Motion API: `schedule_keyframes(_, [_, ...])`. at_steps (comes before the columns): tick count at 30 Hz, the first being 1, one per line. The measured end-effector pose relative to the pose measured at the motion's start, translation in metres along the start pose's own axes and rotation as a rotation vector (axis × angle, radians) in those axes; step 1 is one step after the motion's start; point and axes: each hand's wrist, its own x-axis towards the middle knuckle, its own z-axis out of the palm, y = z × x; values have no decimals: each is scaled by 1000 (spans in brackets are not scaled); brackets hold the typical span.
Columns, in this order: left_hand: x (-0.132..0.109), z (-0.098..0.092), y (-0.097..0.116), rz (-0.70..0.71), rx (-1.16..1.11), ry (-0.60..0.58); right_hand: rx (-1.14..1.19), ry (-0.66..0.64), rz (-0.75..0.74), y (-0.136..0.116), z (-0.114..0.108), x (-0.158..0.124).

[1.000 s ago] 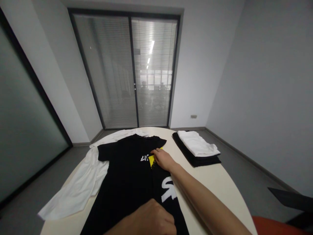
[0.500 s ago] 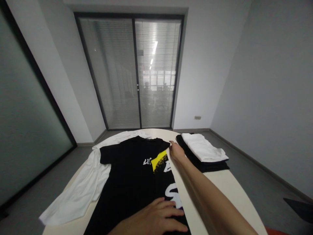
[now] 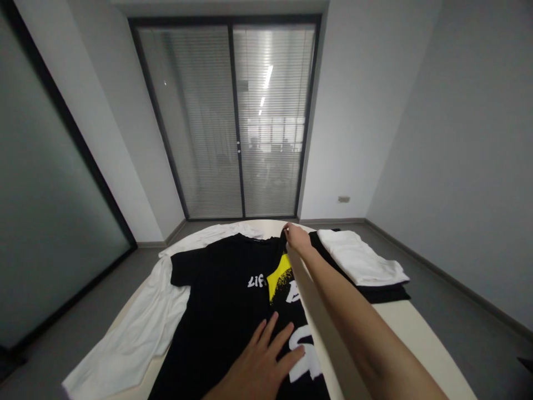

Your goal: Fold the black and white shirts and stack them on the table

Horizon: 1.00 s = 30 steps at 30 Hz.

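shirt: the black T-shirt (image 3: 225, 300) lies flat in the middle of the surface (image 3: 416, 333), right in front of the person

which way it points: the long axis runs straight away from the camera, with the collar at the far end toward the glass door (image 3: 233, 122) and the hem at the near end, cut off by the bottom of the frame

fold: the right side is turned in over the middle, so a yellow patch (image 3: 280, 276) and big white letters (image 3: 306, 361) show on that strip; the left sleeve sticks out flat to the left

left hand (image 3: 260, 364): palm down on the near part of the shirt, fingers spread and pointing away and a bit right, fingertips close to the white letters

left grip: wide open, holding nothing, just lying flat on the cloth

right hand (image 3: 296, 238): arm stretched way out along the shirt's right edge, hand at the far right corner by the collar

right grip: fingers curl down onto the cloth there, but honestly can't tell if they pinch it or only rest on it

left of it: a white garment (image 3: 137, 328) is spread out, partly under the black shirt, drooping over the surface's edge

right of it: a folded white shirt (image 3: 360, 260) sits on a pile of folded black clothes (image 3: 389, 291), close beside the right forearm

in the way: the forearm hides the shirt's right edge, so can't tell if the pile touches it
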Motion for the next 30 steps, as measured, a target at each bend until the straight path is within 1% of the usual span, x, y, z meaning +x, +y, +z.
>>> schedule_keyframes(2, [1,0,0,-10,-2,10,2,-17,-48,-9,5,4])
schedule_keyframes(4, [1,-5,2,-35,-18,11,10,-53,-101,-12,14,5])
schedule_keyframes(6, [0,-12,6,-84,-46,17,12,-84,-129,-10,24,4])
schedule_keyframes(8, [-1,-17,9,-154,-71,46,6,-102,-121,-4,32,2])
schedule_keyframes(11, [-1,-21,12,-233,-89,72,1,-115,-76,4,37,0])
schedule_keyframes(13, [0,-23,12,-248,-109,44,5,-111,-39,6,37,-1])
schedule_keyframes(17, [3,-27,12,-275,-160,-15,26,-54,51,1,32,0])
schedule_keyframes(19, [2,-27,12,-290,-169,-15,39,-16,99,-3,31,0])
schedule_keyframes(21, [1,-25,11,-314,-167,11,48,1,149,-6,33,0])
schedule_keyframes(26, [-1,-21,15,-398,-178,77,39,-77,273,-6,42,-3])
schedule_keyframes(30, [2,-27,24,-541,-147,79,37,-135,267,-4,43,-9])
